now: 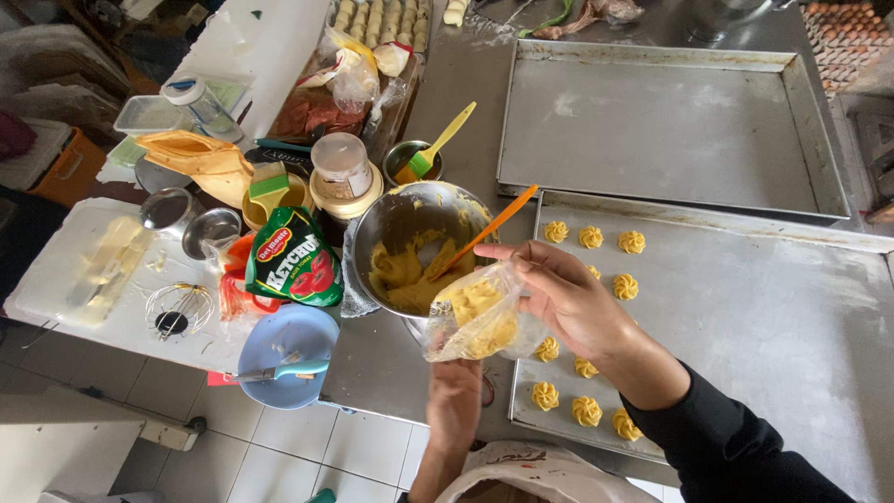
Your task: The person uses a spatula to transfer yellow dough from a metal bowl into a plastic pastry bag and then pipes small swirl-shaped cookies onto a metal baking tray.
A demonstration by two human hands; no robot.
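A clear piping bag (475, 321) part-filled with yellow dough, held upright over the steel mixing bowl's (391, 219) edge.

The scene is seen from a single camera worn on the head, pointed almost straight down. The hands (521, 317) are caught close below the lens, near the lower middle, while the steel bench (466, 84) is spread away toward the top edge. Floor tiles (279, 447) are taken in at lower left.

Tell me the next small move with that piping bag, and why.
Probably scoop more dough in. The right hand holds the clear piping bag open by its top edge, the left hand supports it from below, and the orange spatula rests in the steel bowl of yellow dough beside it.
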